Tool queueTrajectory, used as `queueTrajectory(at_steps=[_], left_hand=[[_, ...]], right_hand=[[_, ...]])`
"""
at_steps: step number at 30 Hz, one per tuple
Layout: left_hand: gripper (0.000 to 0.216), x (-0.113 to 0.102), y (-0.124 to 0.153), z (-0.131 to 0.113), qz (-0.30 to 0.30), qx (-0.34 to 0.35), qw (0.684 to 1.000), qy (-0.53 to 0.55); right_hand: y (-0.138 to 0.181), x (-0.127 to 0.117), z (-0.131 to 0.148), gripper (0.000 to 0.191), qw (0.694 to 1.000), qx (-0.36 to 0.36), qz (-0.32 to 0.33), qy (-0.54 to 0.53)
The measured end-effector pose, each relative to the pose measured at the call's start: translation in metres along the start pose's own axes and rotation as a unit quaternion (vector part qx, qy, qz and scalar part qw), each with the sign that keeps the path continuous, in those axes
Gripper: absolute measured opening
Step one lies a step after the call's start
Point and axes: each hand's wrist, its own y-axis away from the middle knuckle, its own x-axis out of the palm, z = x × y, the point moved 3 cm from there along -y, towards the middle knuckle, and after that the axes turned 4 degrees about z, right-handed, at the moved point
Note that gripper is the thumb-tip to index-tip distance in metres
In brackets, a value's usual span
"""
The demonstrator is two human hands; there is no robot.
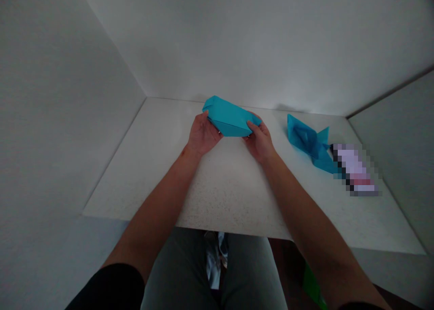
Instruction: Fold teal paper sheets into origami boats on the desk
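A folded blue paper shape (230,115), long and boat-like with pointed ends, is held up above the far middle of the white table. My left hand (204,134) grips its left end, with the thumb on the near side and the fingers partly hidden beneath. At the right end, my right hand (259,140) pinches the paper, its thumb lying on the near face and its other fingers behind. The underside of the shape is out of sight.
On the right of the white table (230,197) lies another folded blue paper piece (310,140) with raised points. A pixelated flat object (356,169) touches or overlaps its right end. White walls (237,43) enclose the table at the back and both sides.
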Motion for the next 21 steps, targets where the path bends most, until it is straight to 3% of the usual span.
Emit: queueTrajectory(at_steps=[8,15,21], left_hand=[[0.058,0.004,0.002,0.009,0.032,-0.021,0.999,-0.032],[0.056,-0.009,-0.008,0.001,-0.019,0.044,0.992,-0.116],[0.053,-0.016,-0.013,-0.003,-0.050,0.073,0.989,-0.117]], right_hand=[[-0.002,0.000,-0.006,0.059,1.000,-0.004,0.012,0.021],[-0.005,-0.005,-0.012,0.062,0.992,-0.009,0.035,0.121],[-0.004,-0.005,-0.010,0.068,0.989,-0.032,0.042,0.140]])
